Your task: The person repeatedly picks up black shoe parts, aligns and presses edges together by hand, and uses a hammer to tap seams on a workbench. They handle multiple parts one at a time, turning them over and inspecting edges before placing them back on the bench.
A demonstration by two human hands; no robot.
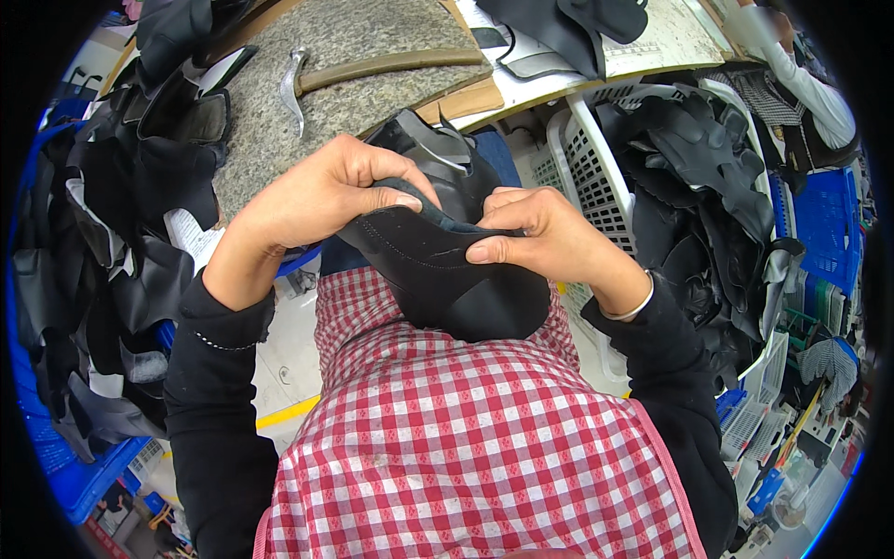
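A black stitched shoe upper [447,270] is held between my two hands over my lap. My left hand [321,191] pinches its upper edge at the left, thumb on the near face and forefinger inside the fold. The same edge is gripped further right by my right hand [551,233], its thumb pressed on the outside near a line of pale stitching. Behind the edge, a glossier black part [456,177] stands up towards the bench; whether it belongs to the same piece I cannot tell.
A hammer [386,68] with a wooden handle lies on a speckled stone slab [372,33]. Black pieces [158,168] fill a blue crate [93,484] at left. More are heaped in a white basket [596,158] at right. A person in white sleeves [824,102] is at far right.
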